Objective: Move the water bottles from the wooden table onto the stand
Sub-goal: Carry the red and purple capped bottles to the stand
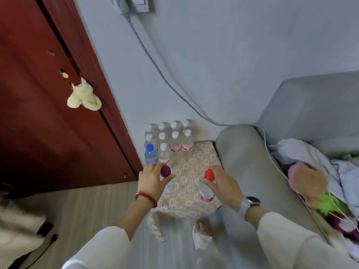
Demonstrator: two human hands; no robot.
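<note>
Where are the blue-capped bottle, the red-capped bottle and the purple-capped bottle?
blue-capped bottle [150, 147]: head view, on its cap.
red-capped bottle [209, 174]: head view, on its cap.
purple-capped bottle [165, 170]: head view, on its cap.

Red cap [209, 174], purple cap [165, 170], blue cap [150, 147], seemingly floral beige cloth [192, 167].

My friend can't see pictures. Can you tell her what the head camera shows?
Seen from above, the left hand grips a purple-capped bottle and the right hand grips a red-capped bottle over a small stand with a lace cover. Behind them stand white-capped bottles and a blue-capped bottle, between a red door and a grey sofa.
</note>
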